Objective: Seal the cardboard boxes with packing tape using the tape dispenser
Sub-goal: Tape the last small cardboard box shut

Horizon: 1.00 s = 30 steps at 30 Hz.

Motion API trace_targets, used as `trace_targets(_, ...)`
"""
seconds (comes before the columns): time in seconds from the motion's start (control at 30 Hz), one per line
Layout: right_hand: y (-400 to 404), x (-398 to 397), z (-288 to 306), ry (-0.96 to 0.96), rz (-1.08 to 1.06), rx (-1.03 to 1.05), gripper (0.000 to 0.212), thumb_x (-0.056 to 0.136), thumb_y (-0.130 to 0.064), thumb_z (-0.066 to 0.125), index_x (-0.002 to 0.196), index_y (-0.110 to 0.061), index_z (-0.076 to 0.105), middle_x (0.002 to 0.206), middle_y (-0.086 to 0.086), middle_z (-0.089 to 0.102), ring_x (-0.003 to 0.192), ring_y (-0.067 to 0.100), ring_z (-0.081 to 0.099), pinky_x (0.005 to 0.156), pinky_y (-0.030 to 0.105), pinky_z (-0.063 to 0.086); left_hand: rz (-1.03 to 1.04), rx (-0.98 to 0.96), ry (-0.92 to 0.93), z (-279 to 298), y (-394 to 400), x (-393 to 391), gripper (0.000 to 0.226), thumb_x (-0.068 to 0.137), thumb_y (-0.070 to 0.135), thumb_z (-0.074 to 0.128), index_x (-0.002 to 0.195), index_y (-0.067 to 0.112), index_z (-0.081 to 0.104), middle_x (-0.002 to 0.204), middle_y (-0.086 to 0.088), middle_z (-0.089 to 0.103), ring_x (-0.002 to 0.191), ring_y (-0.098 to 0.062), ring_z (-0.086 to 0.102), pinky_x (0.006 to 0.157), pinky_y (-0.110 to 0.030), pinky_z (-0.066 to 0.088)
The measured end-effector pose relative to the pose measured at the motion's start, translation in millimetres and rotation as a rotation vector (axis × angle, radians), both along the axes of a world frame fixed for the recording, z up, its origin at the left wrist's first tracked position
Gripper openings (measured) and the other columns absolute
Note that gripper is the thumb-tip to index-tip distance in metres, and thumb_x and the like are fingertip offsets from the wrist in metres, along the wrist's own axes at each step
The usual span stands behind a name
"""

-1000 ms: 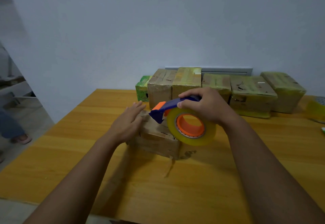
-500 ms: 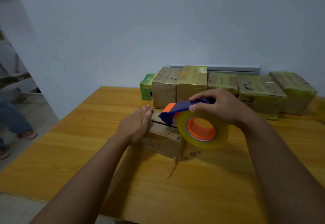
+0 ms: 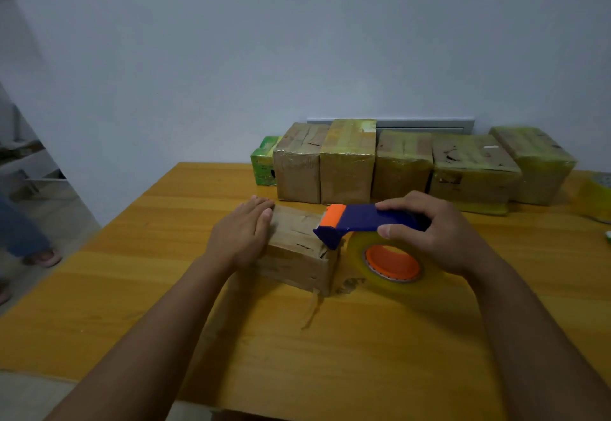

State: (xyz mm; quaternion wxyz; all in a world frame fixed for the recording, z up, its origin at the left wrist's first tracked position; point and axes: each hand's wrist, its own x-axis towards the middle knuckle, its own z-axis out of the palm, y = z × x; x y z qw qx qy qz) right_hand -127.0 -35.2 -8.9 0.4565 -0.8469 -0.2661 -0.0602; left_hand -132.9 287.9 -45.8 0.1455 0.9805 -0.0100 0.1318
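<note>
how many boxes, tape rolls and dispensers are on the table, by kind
brown cardboard boxes: 6, one under the left hand at, five in the back row
green box: 1
tape dispenser, gripped by the right hand: 1
tape rolls: 2, one on the dispenser, one at the right edge
total: 10

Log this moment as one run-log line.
left hand flat on cardboard box | right hand grips tape dispenser at box's right edge | taped boxes behind
</note>
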Motion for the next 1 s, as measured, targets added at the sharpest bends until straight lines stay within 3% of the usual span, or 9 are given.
trace_targets(0.17,3,1,-14,-0.004,-0.022,0.018,0.044,0.071,-0.050,0.068,0.112,-0.034,0.068,0.097,-0.010,0.059,0.082,0.007,0.056,0.064,0.016,0.042,-0.003,0.035,0.021,4,-1,-1,0.063,0.095,0.047,0.012,0.149,0.024,0.037,0.155,0.005,0.035,0.146,-0.010,0.020,0.113,-0.030,0.023)
trace_targets(0.37,2,1,-27,0.008,-0.005,0.079,0.046,0.066,-0.064,0.063,0.108,-0.043,0.066,0.103,-0.013,0.060,0.092,0.005,0.056,0.068,0.015,0.044,-0.006,-0.003,0.030,4,2,7,0.044,0.100,0.029,0.044,0.144,0.022,0.042,0.151,0.000,0.041,0.146,-0.018,0.021,0.116,-0.039,0.020)
trace_targets(0.47,2,1,-31,0.008,-0.004,0.105,0.046,0.066,-0.063,0.062,0.108,-0.042,0.065,0.103,-0.012,0.060,0.092,0.003,0.056,0.069,0.011,0.043,0.033,-0.061,-0.134,1,-3,5,0.033,0.095,0.030,0.056,0.126,0.019,0.056,0.133,-0.002,0.053,0.130,-0.023,0.042,0.097,-0.036,0.041)
trace_targets(0.53,3,2,-33,0.014,-0.003,0.120,0.046,0.066,-0.063,0.062,0.108,-0.042,0.065,0.103,-0.011,0.059,0.092,0.002,0.056,0.068,0.011,0.043,0.044,-0.026,-0.217,0,-13,-2,0.024,0.095,0.035,0.056,0.108,0.017,0.065,0.115,0.000,0.058,0.109,-0.019,0.052,0.077,-0.029,0.042)
trace_targets(0.6,3,2,-36,0.024,-0.003,0.135,0.047,0.066,-0.062,0.063,0.108,-0.041,0.066,0.103,-0.009,0.059,0.092,0.003,0.056,0.067,0.012,0.045,0.022,0.016,-0.161,1,-23,-13,0.038,0.097,0.049,0.043,0.111,0.022,0.066,0.109,0.002,0.061,0.102,-0.017,0.055,0.071,-0.027,0.041)
trace_targets(0.7,4,1,-39,0.024,-0.023,0.153,0.044,0.067,-0.060,0.064,0.107,-0.041,0.067,0.101,-0.004,0.059,0.089,0.006,0.057,0.067,0.015,0.046,-0.028,0.181,-0.019,-2,-34,-29,0.064,0.093,0.070,0.014,0.142,0.041,0.040,0.136,-0.003,0.053,0.125,-0.020,0.046,0.094,-0.034,0.041)
trace_targets(0.8,8,-1,-41,0.022,-0.054,0.168,0.039,0.069,-0.053,0.067,0.106,-0.041,0.067,0.100,-0.006,0.059,0.088,0.005,0.057,0.068,0.018,0.048,-0.056,0.255,0.069,-2,-40,-37,0.087,0.076,0.083,-0.005,0.148,0.046,0.025,0.156,-0.006,0.028,0.145,-0.023,0.019,0.117,-0.039,0.018)
trace_targets(0.9,16,-6,-42,0.000,-0.085,0.168,0.039,0.072,-0.046,0.068,0.110,-0.035,0.067,0.100,-0.013,0.058,0.089,0.000,0.056,0.068,0.014,0.044,-0.147,0.294,0.091,0,-43,-33,0.099,0.074,0.087,0.000,0.154,0.031,0.013,0.163,0.003,-0.003,0.149,-0.014,-0.011,0.119,-0.033,-0.006)
trace_targets(1.0,26,-8,-43,-0.023,-0.101,0.168,0.041,0.074,-0.043,0.068,0.113,-0.029,0.068,0.098,-0.016,0.056,0.089,-0.004,0.054,0.068,0.009,0.043,-0.235,0.295,0.082,0,-44,-30,0.098,0.080,0.083,0.018,0.155,0.023,0.003,0.161,0.005,-0.005,0.148,-0.009,-0.006,0.115,-0.025,-0.004)
